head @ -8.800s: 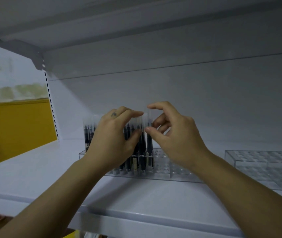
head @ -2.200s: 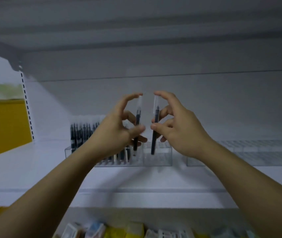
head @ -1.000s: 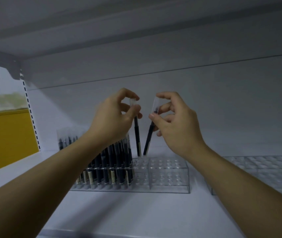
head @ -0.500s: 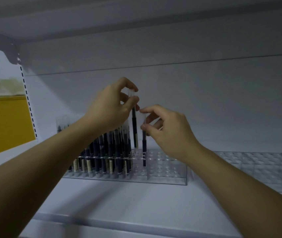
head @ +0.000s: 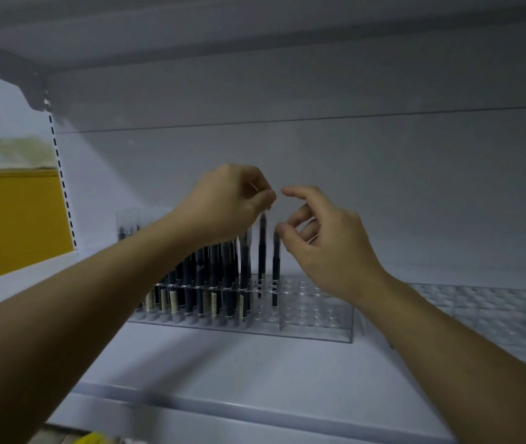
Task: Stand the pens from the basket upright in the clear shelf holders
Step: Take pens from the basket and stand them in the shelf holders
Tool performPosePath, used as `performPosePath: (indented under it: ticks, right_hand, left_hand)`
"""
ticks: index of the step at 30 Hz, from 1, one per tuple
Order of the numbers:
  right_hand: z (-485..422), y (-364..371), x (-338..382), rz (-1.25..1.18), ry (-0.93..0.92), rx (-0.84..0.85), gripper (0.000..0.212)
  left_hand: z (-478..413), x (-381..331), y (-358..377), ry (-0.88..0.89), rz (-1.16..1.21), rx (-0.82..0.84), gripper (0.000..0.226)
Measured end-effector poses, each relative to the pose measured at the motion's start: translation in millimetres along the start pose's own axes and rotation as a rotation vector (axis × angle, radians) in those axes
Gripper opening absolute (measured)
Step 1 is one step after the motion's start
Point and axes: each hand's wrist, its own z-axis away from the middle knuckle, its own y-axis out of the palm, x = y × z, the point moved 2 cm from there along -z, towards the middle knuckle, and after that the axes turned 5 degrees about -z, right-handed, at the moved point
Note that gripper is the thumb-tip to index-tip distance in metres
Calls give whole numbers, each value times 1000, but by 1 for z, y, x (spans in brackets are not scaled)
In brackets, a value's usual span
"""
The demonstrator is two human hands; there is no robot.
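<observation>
Left hand point(head: 226, 203) pinches a pen point(head: 262, 251) entering the clear holder point(head: 319, 318), half filled with upright pens point(head: 210, 277), while the right hand point(head: 325, 245) grip hangs loose, empty, beside a seated pen point(head: 275, 267); many slots remain.

No text is showing legibly anywhere; the pale labels point(head: 214, 303) on the pens point(head: 188, 280) are blurring beyond reading.

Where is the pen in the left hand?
Head view, centre: the pen hangs from the left hand, tip in the clear holder, between the packed pens and a single pen.
</observation>
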Motion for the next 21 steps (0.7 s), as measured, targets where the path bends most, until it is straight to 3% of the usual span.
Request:
performPosePath:
  ticks: [9,14,21]
  right_hand:
    - [1,-2,-3,20,8,-18,29]
    - [1,-2,-6,41,17,-7,31]
    - [9,-1,-5,145,74,193,62]
  left_hand:
    - [1,0,-7,-16,-159,-14,16]
    - [0,-7,-7,29,-364,60,37]
    - [27,-1,-14,142,-427,87,53]
